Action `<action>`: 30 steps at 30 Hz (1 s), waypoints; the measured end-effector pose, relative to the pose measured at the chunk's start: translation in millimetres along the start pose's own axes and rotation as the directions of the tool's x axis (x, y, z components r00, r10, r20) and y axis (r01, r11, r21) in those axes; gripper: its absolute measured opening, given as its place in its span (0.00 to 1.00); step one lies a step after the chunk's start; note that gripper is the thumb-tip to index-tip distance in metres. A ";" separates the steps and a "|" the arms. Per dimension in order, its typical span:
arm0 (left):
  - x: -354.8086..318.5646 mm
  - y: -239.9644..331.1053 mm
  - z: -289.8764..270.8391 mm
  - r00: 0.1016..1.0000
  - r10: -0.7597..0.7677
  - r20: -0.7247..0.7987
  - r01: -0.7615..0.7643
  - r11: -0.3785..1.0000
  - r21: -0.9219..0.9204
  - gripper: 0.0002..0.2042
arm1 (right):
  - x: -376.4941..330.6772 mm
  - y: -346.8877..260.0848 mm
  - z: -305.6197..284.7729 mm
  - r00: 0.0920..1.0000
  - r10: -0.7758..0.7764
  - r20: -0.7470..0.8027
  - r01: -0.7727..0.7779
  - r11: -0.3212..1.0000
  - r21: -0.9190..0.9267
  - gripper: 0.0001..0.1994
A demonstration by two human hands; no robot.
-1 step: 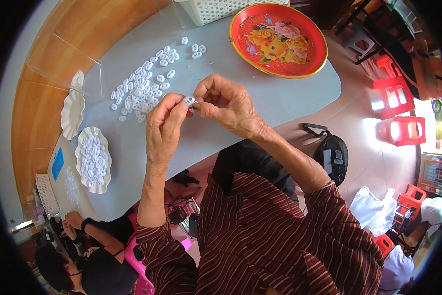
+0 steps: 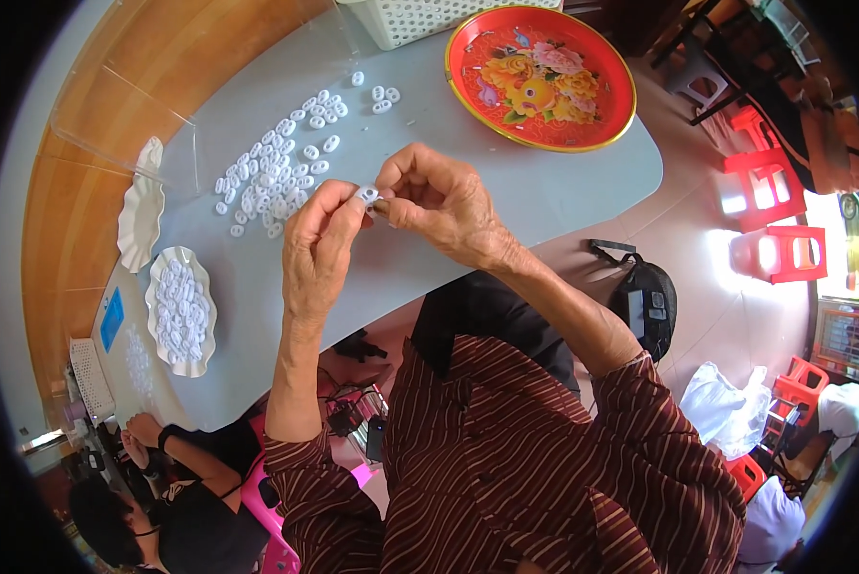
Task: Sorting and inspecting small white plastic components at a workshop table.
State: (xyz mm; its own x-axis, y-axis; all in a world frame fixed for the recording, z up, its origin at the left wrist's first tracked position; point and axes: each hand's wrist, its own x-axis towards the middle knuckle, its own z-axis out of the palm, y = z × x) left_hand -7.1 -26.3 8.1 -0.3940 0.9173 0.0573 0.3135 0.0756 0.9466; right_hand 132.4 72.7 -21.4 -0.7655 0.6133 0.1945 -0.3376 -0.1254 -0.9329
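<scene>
A small white oval plastic piece (image 2: 367,194) with two dark openings is pinched between the thumb and index finger of my left hand (image 2: 317,244). Close against its right side, my right hand (image 2: 453,210) has its thumb and fingers drawn together; whatever lies between these fingertips is hidden. Both hands are held over the grey table (image 2: 506,201). Beyond my left hand lies a loose spread of similar white pieces (image 2: 275,175). A white wavy-edged dish (image 2: 196,369) to the left is filled with small white pieces.
At the far right of the table sits a red round flowered tray (image 2: 606,105), beside a white perforated basket (image 2: 415,24). Another wavy dish (image 2: 141,220) stands at the left edge. A co-worker's hand (image 2: 144,429) is at lower left. Red stools (image 2: 795,253) and a black bag (image 2: 651,301) are on the floor.
</scene>
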 end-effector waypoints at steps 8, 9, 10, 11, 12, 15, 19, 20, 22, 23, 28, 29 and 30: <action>4.4 4.8 4.4 0.998 -0.009 0.054 0.004 0.995 0.096 0.12 | 0.0 0.0 -0.2 1.000 -0.009 -0.016 0.009 1.000 0.011 0.05; 4.0 3.1 5.2 0.999 0.018 0.035 -0.022 0.990 0.136 0.11 | 0.0 1.0 -0.2 1.000 -0.008 -0.018 0.008 1.000 0.011 0.05; 3.7 1.7 5.8 0.999 0.046 0.018 -0.049 0.983 0.177 0.11 | 0.1 1.9 0.5 1.000 -0.020 -0.023 0.020 1.000 -0.003 0.05; 4.1 -1.7 6.3 0.999 0.046 0.020 -0.049 0.983 0.177 0.11 | -0.1 2.4 0.6 0.999 -0.033 -0.028 0.032 0.999 -0.016 0.05; 5.2 -6.3 6.5 0.991 0.134 0.013 -0.133 0.963 0.234 0.11 | -0.5 2.5 -0.4 0.999 -0.033 -0.029 0.033 0.999 -0.016 0.05; 5.5 -9.0 5.4 0.974 0.225 0.003 -0.214 0.925 0.314 0.11 | 0.1 3.5 0.5 1.000 -0.013 -0.023 0.011 0.997 -0.082 0.05; 5.9 6.4 11.4 0.999 0.033 0.020 -0.037 0.977 0.210 0.11 | -0.2 3.9 -0.7 0.999 -0.010 -0.035 0.009 1.000 -0.029 0.04; 5.7 5.5 11.5 0.999 0.032 0.020 -0.036 0.977 0.211 0.11 | 0.0 4.9 -0.8 0.999 -0.022 -0.037 0.022 1.000 0.012 0.04; 6.2 3.0 12.0 0.999 0.031 -0.014 -0.030 0.992 0.125 0.12 | 0.6 3.8 -2.4 1.000 -0.014 -0.023 0.014 1.000 0.005 0.04; 6.4 3.0 11.4 0.999 0.031 -0.014 -0.029 0.992 0.125 0.12 | 0.9 3.0 -2.7 1.000 -0.007 -0.008 0.007 1.000 -0.002 0.04; 5.1 12.2 14.0 0.998 -0.016 -0.063 0.018 0.999 0.039 0.14 | 1.6 2.4 1.9 0.999 0.002 -0.039 0.000 0.999 0.053 0.04; 4.8 13.2 14.5 0.998 -0.015 -0.060 0.017 0.999 0.039 0.14 | 1.8 1.9 1.4 0.999 -0.008 -0.040 0.011 0.998 0.060 0.04; 4.7 14.0 15.0 0.999 0.007 -0.050 -0.005 0.999 0.043 0.15 | 1.6 1.7 0.5 0.999 -0.009 -0.043 0.012 0.998 0.060 0.04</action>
State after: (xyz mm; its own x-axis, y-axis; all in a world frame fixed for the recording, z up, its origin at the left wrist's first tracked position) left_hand 8.4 -15.1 16.9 -0.4342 0.8973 0.0797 0.3522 0.0877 0.9318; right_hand 130.3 73.1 -22.5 -0.7381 0.6474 0.1899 -0.3786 -0.1645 -0.9108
